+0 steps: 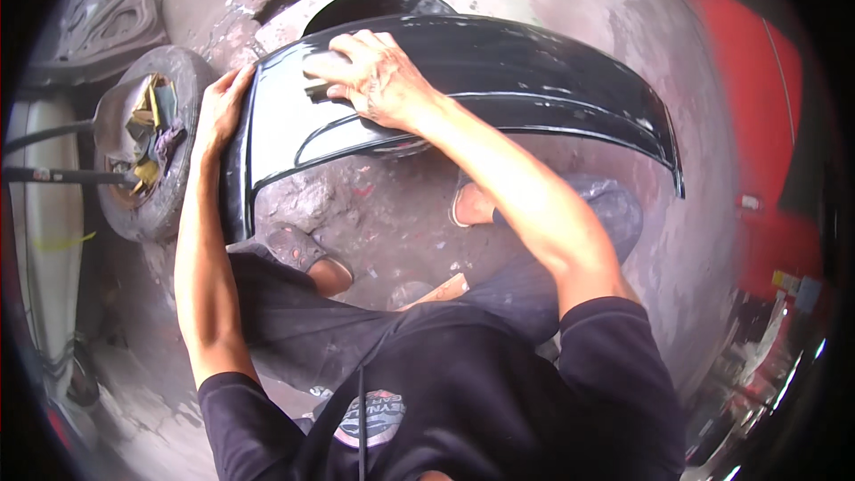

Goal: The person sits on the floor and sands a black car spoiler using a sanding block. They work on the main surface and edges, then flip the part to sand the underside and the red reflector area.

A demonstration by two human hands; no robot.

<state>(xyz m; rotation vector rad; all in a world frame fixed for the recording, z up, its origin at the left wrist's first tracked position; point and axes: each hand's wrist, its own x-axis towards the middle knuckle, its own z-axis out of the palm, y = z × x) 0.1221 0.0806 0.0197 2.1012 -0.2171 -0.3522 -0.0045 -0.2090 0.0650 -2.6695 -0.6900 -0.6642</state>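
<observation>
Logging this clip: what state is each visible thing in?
Black panel: curved, glossy, pale marks on it
Small block: on the panel, partly hidden
Left hand: at the panel's left edge, grip unclear
Right hand: curled over the block
Tyre: scraps in its middle
Round black object: partly covered by the panel

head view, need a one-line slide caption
Left hand at one end of a curved black panel, right hand holding a small block against it.

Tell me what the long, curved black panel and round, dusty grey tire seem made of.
The black panel looks like painted metal or molded plastic, I can't tell which; bright reflections show its glossy finish. The tire is probably rubber, judging by its thick, matte, dusty sidewall.
</observation>
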